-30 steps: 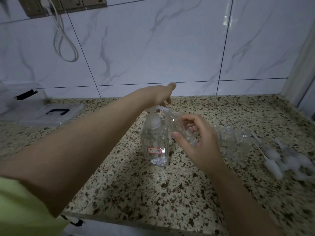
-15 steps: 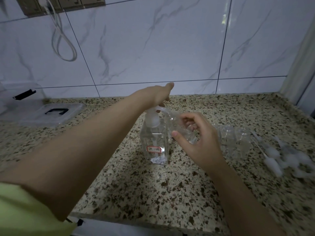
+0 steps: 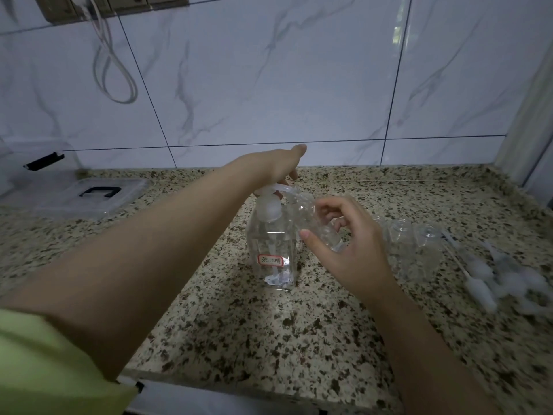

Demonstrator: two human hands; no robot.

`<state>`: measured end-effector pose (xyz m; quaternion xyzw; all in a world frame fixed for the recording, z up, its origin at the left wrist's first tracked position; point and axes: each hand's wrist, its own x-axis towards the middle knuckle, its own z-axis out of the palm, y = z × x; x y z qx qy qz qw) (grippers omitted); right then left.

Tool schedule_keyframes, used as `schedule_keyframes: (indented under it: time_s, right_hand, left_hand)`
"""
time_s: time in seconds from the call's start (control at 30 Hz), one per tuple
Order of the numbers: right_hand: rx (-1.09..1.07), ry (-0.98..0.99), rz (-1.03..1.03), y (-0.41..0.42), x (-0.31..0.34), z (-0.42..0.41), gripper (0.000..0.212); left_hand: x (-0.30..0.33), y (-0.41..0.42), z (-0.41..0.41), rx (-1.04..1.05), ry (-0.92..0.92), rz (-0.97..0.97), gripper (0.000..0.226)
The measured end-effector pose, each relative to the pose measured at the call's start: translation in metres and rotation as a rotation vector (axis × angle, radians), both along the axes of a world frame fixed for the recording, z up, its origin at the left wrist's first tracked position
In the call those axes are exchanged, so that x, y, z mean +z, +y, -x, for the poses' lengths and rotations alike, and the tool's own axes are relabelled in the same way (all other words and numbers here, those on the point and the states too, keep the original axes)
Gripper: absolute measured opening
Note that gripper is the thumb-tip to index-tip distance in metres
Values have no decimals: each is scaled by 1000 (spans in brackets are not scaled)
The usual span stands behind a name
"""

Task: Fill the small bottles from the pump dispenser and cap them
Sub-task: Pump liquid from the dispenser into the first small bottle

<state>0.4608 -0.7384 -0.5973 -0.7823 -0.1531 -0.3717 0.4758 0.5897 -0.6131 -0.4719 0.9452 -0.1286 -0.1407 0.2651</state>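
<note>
The pump dispenser stands upright near the middle of the speckled worktop, a clear square bottle with a red-edged label low on its front. The left hand rests flat on the pump head from above, fingers straight and pointing toward the tiled wall. Touching the dispenser's right side, the small bottle is tilted with its mouth up against the pump spout — the right hand grips it, thumb across the near side and fingers curled round the far side.

Toward the right edge of the worktop, just beside the right hand, stand more empty clear bottles, close together and upright. Past them, nearer the right edge, lies a loose cluster of white spray caps with their dip tubes, blurred. At the back left corner sits a clear storage box and, in front of it, its flat lid with a black handle.

The front half of the worktop — between the dispenser and the near edge — is bare stone.
</note>
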Motion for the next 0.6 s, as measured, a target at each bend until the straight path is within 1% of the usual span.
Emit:
schedule_keyframes:
  time_s: [0.13, 0.27, 0.33, 0.47, 0.6]
  right_hand:
    - [-6, -11, -6, -1, 1, 0, 40]
    - [-2, -7, 4, -1, 0, -1, 38]
    - [-5, -17, -9, -1, 0, -2, 37]
    - [2, -37, 3, -2, 0, -2, 36]
    - [-6, -44, 14, -2, -1, -3, 36]
  left_hand:
    - [0, 1, 0, -7, -4, 19, 73]
    - [0, 1, 0, -2, -25, -27, 73]
    - [-1, 1, -2, 5, -44, -8, 72]
    - [-1, -1, -2, -2, 5, -9, 73]
    - [-3, 2, -2, 4, -4, -9, 74]
